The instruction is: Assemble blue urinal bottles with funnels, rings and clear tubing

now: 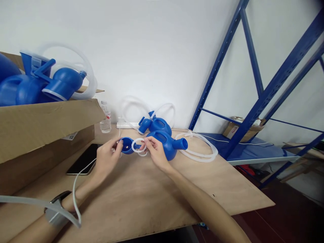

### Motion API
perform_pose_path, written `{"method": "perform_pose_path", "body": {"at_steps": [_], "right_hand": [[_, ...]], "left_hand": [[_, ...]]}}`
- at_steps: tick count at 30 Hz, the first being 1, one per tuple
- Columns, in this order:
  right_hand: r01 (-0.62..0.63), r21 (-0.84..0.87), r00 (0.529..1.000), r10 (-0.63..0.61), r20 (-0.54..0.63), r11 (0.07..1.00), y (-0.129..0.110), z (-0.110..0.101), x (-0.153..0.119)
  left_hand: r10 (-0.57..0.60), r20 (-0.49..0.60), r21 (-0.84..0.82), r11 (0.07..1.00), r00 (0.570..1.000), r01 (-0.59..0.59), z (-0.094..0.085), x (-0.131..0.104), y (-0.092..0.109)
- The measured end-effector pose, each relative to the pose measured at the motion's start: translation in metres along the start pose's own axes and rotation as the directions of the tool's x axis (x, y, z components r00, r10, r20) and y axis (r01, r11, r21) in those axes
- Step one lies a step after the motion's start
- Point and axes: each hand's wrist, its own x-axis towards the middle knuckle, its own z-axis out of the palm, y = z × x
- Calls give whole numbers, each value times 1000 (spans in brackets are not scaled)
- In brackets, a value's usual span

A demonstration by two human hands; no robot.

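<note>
My left hand (108,156) grips a blue plastic cup-shaped funnel (127,145) by its left rim, its open mouth turned toward me. Between the thumb and fingers of my right hand (155,150) is a white ring (138,145), held just right of the funnel's mouth. A blue handled bottle (167,145) lies on the table behind my right hand, its neck pointing right. Behind it rests another blue bottle (159,125) beside a smaller blue funnel piece (144,125). Coiled clear tubing (199,158) lies to the right.
A cardboard box (48,116) full of blue bottles and tubing stands at left. Near it are a tablet (83,161), a water bottle (105,119) and a power strip (128,125). A white cable crosses my left forearm. Blue metal shelving (253,148) stands right of the table edge.
</note>
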Motion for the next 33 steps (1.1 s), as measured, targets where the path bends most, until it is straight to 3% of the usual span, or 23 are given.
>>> {"method": "perform_pose_path", "body": {"at_steps": [3,5,9,13,19,25,30,33], "right_hand": [[134,-127,983,-148,-112,983,1,7,-2],[152,-137,964,-178,-199,979,4,8,-2],[44,-14,960,-46,-277,999,19,9,-1],[-62,138,920,110,-375,989,29,13,-2],[-79,119,970,104,-219,990,18,14,-6],[-26,73,988,37,-150,997,15,15,-11],[-27,39,999,28,-25,999,18,14,-14],[-7,-9,1000,7,2,1000,19,14,-17]], "left_hand": [[54,70,-51,997,996,-51,10,-8,20],[99,117,-86,992,988,-90,18,-11,32],[117,147,-134,986,982,-98,35,-13,43],[176,172,-178,973,969,-145,46,-20,32],[368,201,-157,927,908,-341,50,-29,12],[262,204,-205,953,943,-221,44,-26,21],[-12,143,-271,961,990,51,47,-26,16],[-80,141,-329,936,987,122,49,-27,13]]}}
